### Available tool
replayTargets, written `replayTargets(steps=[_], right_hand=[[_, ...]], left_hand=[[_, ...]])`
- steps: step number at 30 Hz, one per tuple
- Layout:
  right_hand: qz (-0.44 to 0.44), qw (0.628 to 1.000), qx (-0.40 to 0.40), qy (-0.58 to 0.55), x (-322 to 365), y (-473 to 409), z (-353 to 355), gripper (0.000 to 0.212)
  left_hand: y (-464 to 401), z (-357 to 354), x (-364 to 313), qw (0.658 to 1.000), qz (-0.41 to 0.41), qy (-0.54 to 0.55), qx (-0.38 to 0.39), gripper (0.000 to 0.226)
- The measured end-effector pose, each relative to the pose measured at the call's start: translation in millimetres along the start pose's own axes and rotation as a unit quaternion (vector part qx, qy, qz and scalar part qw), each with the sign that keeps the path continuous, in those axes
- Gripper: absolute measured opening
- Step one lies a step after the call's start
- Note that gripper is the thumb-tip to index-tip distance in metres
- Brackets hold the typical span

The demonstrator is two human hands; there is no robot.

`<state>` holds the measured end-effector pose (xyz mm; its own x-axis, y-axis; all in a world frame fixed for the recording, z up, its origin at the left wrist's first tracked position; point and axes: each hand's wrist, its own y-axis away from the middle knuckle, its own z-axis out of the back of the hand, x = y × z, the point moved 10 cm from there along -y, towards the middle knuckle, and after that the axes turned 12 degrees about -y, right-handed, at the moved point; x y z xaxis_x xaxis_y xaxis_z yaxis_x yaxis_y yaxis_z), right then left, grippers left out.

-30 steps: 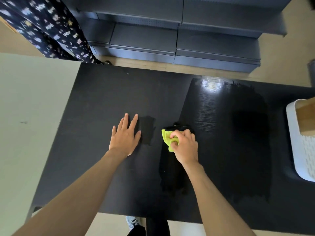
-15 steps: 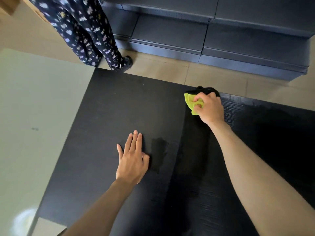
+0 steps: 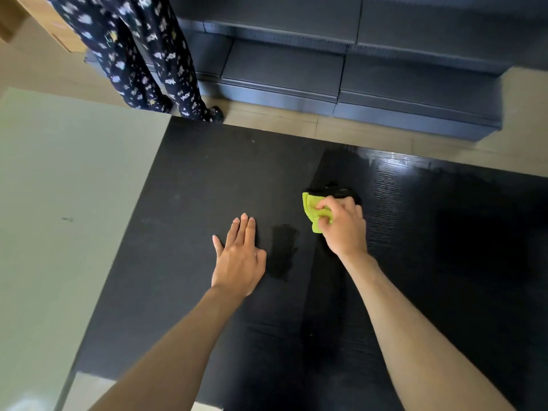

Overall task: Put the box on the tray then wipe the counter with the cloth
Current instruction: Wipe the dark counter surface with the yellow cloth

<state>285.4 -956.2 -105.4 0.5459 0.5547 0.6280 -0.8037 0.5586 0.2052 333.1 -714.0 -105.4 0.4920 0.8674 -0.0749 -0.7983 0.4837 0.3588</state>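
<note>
My right hand [image 3: 344, 229] is closed on a yellow-green cloth [image 3: 312, 210] and presses it on the black counter [image 3: 207, 188] near its middle. Dark wet streaks run from the cloth toward the counter's far edge and down toward me. My left hand [image 3: 238, 256] lies flat on the counter with fingers together, to the left of the cloth, beside a small damp patch. The box and the tray are out of view.
A pale green surface [image 3: 59, 203] adjoins the counter on the left. A person in dark patterned trousers [image 3: 148, 54] stands beyond the counter's far left corner. Dark grey shelving [image 3: 355, 69] runs along the floor behind the counter.
My right hand first pushed the cloth to the counter's far edge, then pulled it back toward the middle, leaving a wet streak. The left hand stayed flat on the counter.
</note>
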Motion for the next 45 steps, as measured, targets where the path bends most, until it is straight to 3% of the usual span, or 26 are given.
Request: replayTargets(steps=[7, 13, 17, 24, 41, 45], right_hand=[[-0.020, 1.000, -0.005, 0.000, 20, 153, -51, 0.028], [-0.034, 0.999, 0.009, 0.004, 37, 262, -89, 0.029], [-0.042, 0.998, 0.044, -0.001, 36, 288, -103, 0.028], [-0.029, 0.996, 0.083, -0.009, 34, 225, -94, 0.016], [0.061, 0.995, 0.082, 0.010, 72, -94, -36, 0.011], [0.115, 0.990, 0.053, 0.063, 83, -126, -32, 0.027]], left_hand=[[29, -7, 24, 0.994, -0.069, -0.011, 0.080, 0.061], [64, -27, 45, 0.988, -0.072, -0.045, 0.129, 0.070], [64, -25, 46, 0.985, -0.070, -0.033, 0.155, 0.076], [56, -22, 49, 0.986, -0.061, -0.003, 0.157, 0.084], [60, -28, 46, 0.994, -0.016, -0.005, 0.111, 0.085], [60, -27, 47, 0.993, -0.013, -0.016, 0.113, 0.086]])
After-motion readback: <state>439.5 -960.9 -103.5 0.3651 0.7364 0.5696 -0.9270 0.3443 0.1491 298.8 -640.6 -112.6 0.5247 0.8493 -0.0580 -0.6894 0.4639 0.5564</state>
